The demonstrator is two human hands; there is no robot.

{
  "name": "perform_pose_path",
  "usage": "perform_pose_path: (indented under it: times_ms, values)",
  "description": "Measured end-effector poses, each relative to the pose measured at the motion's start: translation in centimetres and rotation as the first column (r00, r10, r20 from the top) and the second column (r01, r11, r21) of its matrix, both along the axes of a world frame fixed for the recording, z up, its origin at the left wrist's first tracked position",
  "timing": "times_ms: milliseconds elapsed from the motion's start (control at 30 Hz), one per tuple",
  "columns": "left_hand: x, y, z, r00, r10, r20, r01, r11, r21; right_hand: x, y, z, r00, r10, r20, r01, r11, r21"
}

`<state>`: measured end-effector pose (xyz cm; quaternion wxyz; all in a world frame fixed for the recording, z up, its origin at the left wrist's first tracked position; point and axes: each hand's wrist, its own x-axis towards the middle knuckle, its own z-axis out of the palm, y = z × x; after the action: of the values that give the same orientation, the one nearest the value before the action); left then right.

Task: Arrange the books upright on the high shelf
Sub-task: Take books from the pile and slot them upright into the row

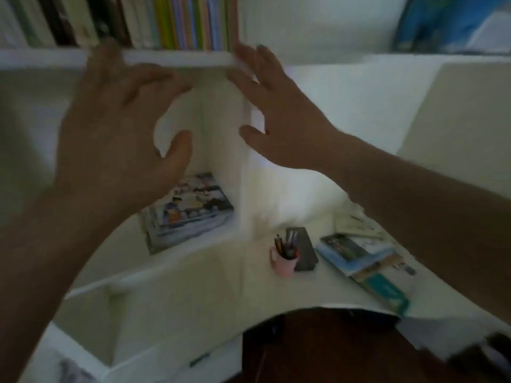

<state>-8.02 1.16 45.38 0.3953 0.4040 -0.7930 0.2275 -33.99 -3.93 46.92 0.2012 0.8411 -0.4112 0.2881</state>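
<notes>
Up top, a packed row of thin upright books (pixel 154 22) stands on the white high shelf (pixel 177 58): pale cream and dark brown spines to the left, then bright green, yellow, lilac and blue ones running to the row's right end, all blurred. Below, in the open white compartment, a flat book with a cartoon-picture cover (pixel 188 210) lies face up, slightly skewed. Over on the white bench (pixel 221 286), a loose overlapping pile of blue, white and teal books (pixel 365 261) lies flat, fanned toward the front edge.
</notes>
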Motion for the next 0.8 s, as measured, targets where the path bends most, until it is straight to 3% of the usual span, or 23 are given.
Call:
perform_pose_path:
  times_ms: [67, 133, 267, 367, 433, 600, 800]
  values:
    - [-3.0, 0.5, -4.1, 0.974, -0.178, -0.138, 0.207, 0.951, 0.23, -4.8, 3.0, -5.8, 0.993, -0.027, 0.111, 0.01, 0.988, 0.155]
    - [-7.0, 0.1, -8.8, 0.941, -0.266, -0.211, 0.33, 0.861, 0.387, -10.3, 5.5, -11.3, 0.964, -0.2, 0.174, 0.121, 0.916, 0.384]
    - [-15.1, -2.5, -17.9, 0.901, -0.289, -0.325, 0.43, 0.701, 0.569, -19.8, 7.9, -19.9, 0.734, -0.67, 0.111, 0.386, 0.546, 0.744]
    - [-21.0, -3.4, -24.1, 0.894, -0.313, -0.322, 0.447, 0.552, 0.704, -26.0, 9.0, -26.3, 0.588, -0.809, -0.015, 0.475, 0.33, 0.815]
    - [-24.4, -4.3, -27.9, 0.903, -0.35, -0.248, 0.397, 0.46, 0.794, -29.9, 9.4, -30.5, 0.531, -0.845, -0.061, 0.485, 0.244, 0.84]
    - [-32.1, -8.6, -35.8, 0.94, -0.341, -0.004, 0.114, 0.304, 0.946, -39.2, 7.4, -38.1, 0.447, -0.893, -0.056, 0.386, 0.135, 0.913]
    - [-45.4, -15.2, -42.6, 0.934, -0.358, 0.012, 0.041, 0.14, 0.989, -49.9, -0.3, -44.8, 0.448, -0.894, 0.02, 0.256, 0.15, 0.955]
